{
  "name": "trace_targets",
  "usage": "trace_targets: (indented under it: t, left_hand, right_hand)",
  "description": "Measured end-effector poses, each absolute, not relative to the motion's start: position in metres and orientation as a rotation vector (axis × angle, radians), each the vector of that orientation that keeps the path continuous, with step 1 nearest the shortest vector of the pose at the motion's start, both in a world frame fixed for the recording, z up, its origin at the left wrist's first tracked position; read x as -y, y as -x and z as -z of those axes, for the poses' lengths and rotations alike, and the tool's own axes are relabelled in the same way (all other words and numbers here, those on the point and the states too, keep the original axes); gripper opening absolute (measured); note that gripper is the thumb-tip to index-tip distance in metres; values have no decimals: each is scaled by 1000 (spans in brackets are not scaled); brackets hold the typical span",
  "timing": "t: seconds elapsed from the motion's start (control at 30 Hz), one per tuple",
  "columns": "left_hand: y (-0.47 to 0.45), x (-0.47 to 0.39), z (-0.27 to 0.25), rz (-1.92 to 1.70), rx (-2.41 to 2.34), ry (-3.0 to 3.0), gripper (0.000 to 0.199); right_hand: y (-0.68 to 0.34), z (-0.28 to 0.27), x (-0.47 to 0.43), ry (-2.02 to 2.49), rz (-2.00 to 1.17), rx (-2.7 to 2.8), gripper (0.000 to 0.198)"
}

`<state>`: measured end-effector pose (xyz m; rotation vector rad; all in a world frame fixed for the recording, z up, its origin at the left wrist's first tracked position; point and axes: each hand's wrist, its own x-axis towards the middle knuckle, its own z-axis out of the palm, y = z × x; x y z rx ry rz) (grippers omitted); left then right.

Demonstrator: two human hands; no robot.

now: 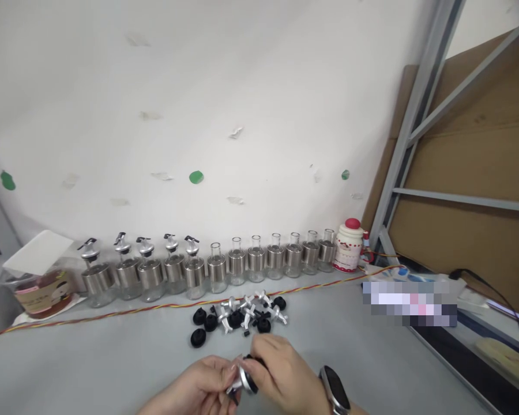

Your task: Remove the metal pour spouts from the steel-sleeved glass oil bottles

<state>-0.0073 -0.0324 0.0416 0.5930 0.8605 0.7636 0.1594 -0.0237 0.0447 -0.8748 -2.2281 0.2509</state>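
Observation:
Close to me at the table's front, both hands meet around a silver-and-black bottle pourer (244,379), tilted on its side. My left hand (201,385) pinches its silver spout end. My right hand (281,366) is closed around the black stopper side, its thumb pressed near the silver collar. Fingers hide part of the pourer. Just beyond my hands lies a loose pile of silver pourer tops (248,308) mixed with black stoppers (198,338) and small black pieces. Where the two parts of the held pourer join, I cannot see fully.
Along the wall stand several glass bottles with steel bands: capped ones (150,271) on the left, open-necked ones (256,259) on the right. A tea tub (43,294) and a red-topped jar (349,248) flank them. A twisted wire (155,307) crosses the table; a dark tray-like edge (454,369) lies right.

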Motion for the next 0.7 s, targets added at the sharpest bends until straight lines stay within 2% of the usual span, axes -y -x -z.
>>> trace_targets:
  t: [0.13, 0.23, 0.3, 0.37, 0.5, 0.7]
  left_hand:
    - [4, 27, -41, -805, -871, -689, 27]
    - [0, 24, -35, -790, -883, -792, 34]
    - [-3, 22, -28, -729, -918, -881, 39]
    - [-6, 19, -21, -691, -965, -949, 43]
    - [-8, 9, -10, -707, -1064, -934, 48]
    - [4, -5, -8, -888, -1129, -780, 51]
  right_hand:
    - [-162, -48, 15, 830, -471, 2177, 35]
    - [-178, -50, -5, 1043, -555, 1897, 36]
    - [-197, -52, -23, 1322, -432, 1648, 45]
    - [-217, -51, -40, 1640, -161, 1643, 51]
    - [-236, -33, -56, 1805, -63, 1755, 46]
    - [-222, -17, -52, 1846, 71, 1853, 50]
